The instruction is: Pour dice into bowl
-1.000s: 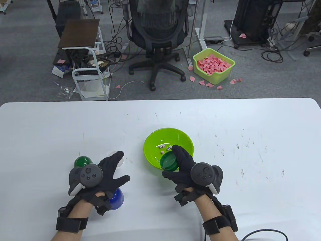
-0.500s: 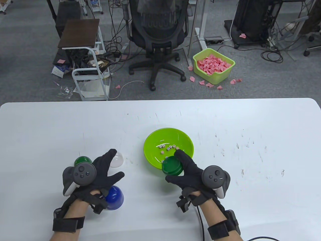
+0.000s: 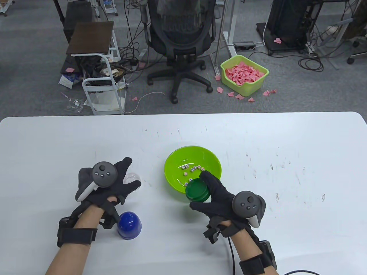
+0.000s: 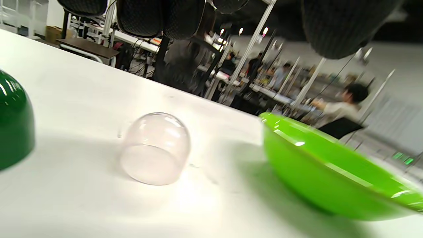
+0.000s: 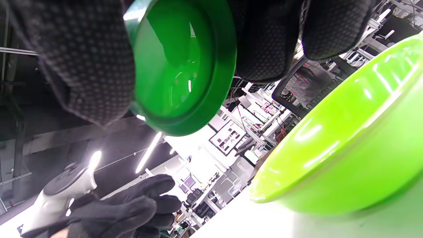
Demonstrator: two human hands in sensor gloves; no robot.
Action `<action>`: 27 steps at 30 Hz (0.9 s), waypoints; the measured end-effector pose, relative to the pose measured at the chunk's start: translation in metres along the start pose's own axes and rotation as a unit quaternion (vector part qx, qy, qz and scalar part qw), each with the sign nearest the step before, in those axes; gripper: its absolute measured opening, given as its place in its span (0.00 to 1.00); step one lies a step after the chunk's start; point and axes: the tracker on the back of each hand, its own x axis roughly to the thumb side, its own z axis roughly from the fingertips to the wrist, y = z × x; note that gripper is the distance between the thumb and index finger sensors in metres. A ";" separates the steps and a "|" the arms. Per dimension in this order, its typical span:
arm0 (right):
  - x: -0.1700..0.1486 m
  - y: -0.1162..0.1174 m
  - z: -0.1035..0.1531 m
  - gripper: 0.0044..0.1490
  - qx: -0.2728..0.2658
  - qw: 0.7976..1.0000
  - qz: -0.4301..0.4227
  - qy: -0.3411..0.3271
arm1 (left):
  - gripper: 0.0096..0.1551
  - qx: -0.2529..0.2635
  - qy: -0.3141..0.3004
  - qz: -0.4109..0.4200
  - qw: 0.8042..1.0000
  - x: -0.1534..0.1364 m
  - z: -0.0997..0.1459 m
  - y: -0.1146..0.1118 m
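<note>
Dice [image 3: 191, 169] are lying scattered in the green bowl [image 3: 210, 157], more of them than a second ago, so this cup's pour is judged done. Going from the left, a dark green cup [image 4: 13, 122], seen only in the left wrist view, is standing mouth down at the frame's edge. The left hand [image 3: 110, 187] is being held spread above the clear cup [image 3: 132, 178], fingers apart and nothing gripped; over the last second it has been moved forward from above the blue cup [image 3: 129, 225], which is now left uncovered near the wrist. The clear cup is resting mouth down on the table [image 3: 286, 143], and no dice can be made out under it. At the bowl's near rim, a green cup [image 3: 197, 190] is being gripped by the right hand [image 3: 213, 194], fingers curled round its wall; its mouth has been turned back from the bowl. Another cup is probably being reached for next.
</note>
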 end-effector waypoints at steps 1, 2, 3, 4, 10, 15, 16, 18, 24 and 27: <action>0.000 0.000 0.000 0.63 0.001 1.000 0.002 -0.001 | 0.55 -0.013 0.007 -0.023 1.000 0.002 -0.008 0.000; 0.001 0.000 0.000 0.63 0.001 1.000 0.004 -0.002 | 0.54 -0.025 0.017 -0.044 0.999 0.003 -0.015 -0.001; 0.001 0.000 0.000 0.63 0.001 1.000 0.004 -0.003 | 0.55 -0.038 0.028 -0.065 0.997 0.004 -0.023 -0.002; 0.001 0.000 0.000 0.63 0.001 1.000 0.005 -0.003 | 0.55 -0.050 0.036 -0.083 0.995 0.004 -0.030 -0.004; 0.000 -0.001 0.001 0.63 -0.001 1.000 0.008 -0.006 | 0.56 -0.109 0.087 -0.146 0.979 -0.002 -0.062 -0.021; 0.000 -0.004 0.001 0.63 -0.003 1.000 0.012 -0.003 | 0.56 -0.153 0.105 -0.174 0.967 -0.005 -0.075 -0.036; 0.000 -0.004 0.001 0.63 -0.003 1.000 0.012 -0.002 | 0.55 -0.161 0.111 -0.180 0.964 -0.006 -0.076 -0.040; 0.000 -0.005 0.001 0.63 -0.002 1.000 0.014 -0.002 | 0.55 -0.172 0.112 -0.185 0.961 -0.007 -0.078 -0.044; -0.001 -0.003 0.002 0.63 0.005 1.000 0.023 -0.002 | 0.50 -0.172 0.101 -0.172 0.965 -0.006 -0.080 -0.051; 0.000 -0.003 0.002 0.63 0.006 1.000 0.026 -0.003 | 0.50 -0.167 0.096 -0.165 0.967 -0.006 -0.080 -0.052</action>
